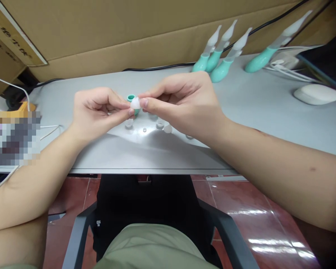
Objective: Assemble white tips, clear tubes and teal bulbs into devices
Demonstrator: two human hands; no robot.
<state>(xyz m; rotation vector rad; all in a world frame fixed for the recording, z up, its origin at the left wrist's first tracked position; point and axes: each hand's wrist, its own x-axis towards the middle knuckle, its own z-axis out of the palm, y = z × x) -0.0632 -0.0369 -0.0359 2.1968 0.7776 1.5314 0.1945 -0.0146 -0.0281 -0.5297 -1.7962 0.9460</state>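
My left hand [96,112] and my right hand [179,101] meet above the grey table [240,123], both pinched on one small white translucent cap [135,104]. Just behind the cap, a small teal ring piece [131,98] shows between the fingertips; which hand holds it I cannot tell. Under the hands lie several small clear and white parts [160,124], among them a tiny ring [145,130] and a white cap [168,129].
Several teal bulb tools with clear pointed tips [221,56] lie at the back of the table, one further right [264,56]. A white mouse [316,93], white cables [285,69] and a dark device sit far right. Cardboard [128,30] stands behind. A chair is below.
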